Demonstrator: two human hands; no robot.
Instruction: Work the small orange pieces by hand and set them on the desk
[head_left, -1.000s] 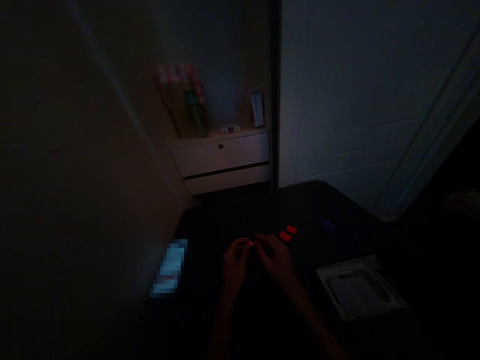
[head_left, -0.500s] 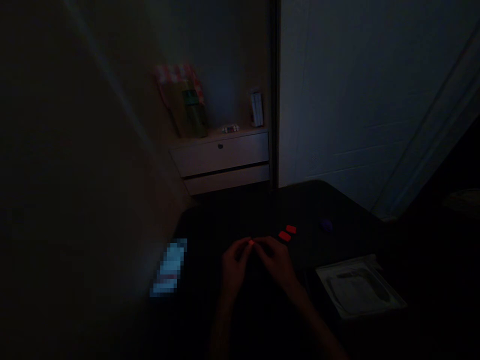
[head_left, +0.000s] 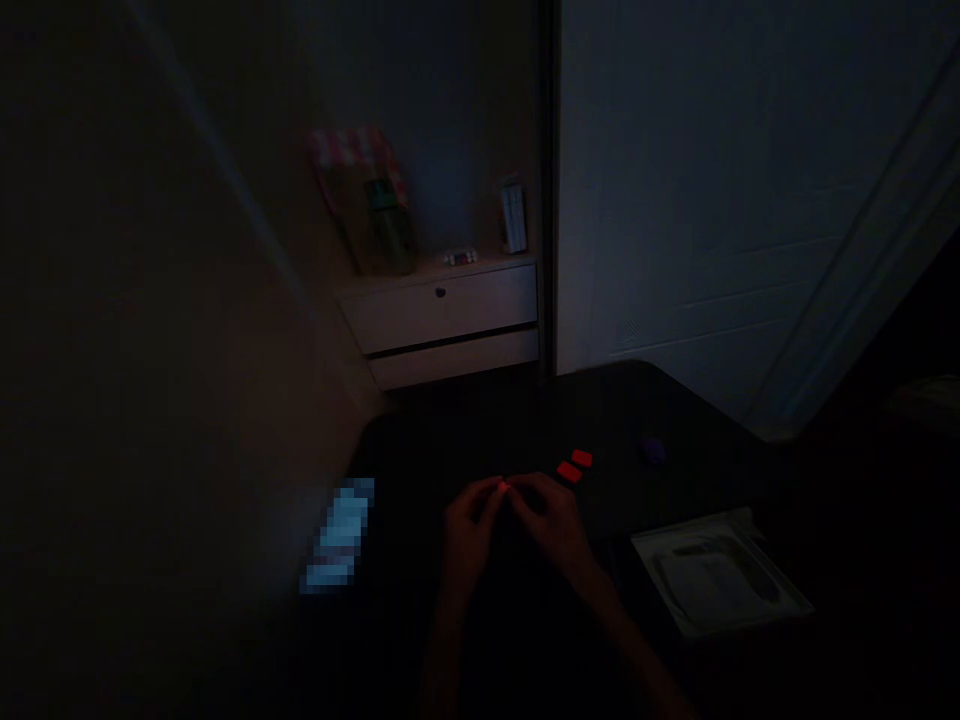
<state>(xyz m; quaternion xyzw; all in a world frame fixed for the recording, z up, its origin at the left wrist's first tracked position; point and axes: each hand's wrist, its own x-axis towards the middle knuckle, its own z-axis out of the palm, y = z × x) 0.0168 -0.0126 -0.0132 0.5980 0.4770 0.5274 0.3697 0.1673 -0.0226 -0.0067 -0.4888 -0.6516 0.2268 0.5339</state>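
Note:
Over the dark table (head_left: 450, 430), my left hand (head_left: 470, 520) and my right hand (head_left: 551, 515) meet at the fingertips. Both are closed in a pinch on a small red piece (head_left: 504, 486), mostly covered by the fingers; its kind is too small and dim to make out. Just beyond my right hand lie two flat red rectangular pieces, a nearer one (head_left: 569, 472) and a farther one (head_left: 582, 458), side by side on the table. The room is very dark, so finger details are faint.
A lit, pixelated screen (head_left: 339, 537) lies at the left. To the right are a small purple object (head_left: 653, 450) and a pale flat packet (head_left: 720, 575). Behind the table stands a drawer unit (head_left: 450, 320) with a green bottle (head_left: 388, 225); a pale door (head_left: 712, 200) is at right.
The fingertips have drawn slightly closer together around the small red piece. The two red pieces on the table stay put.

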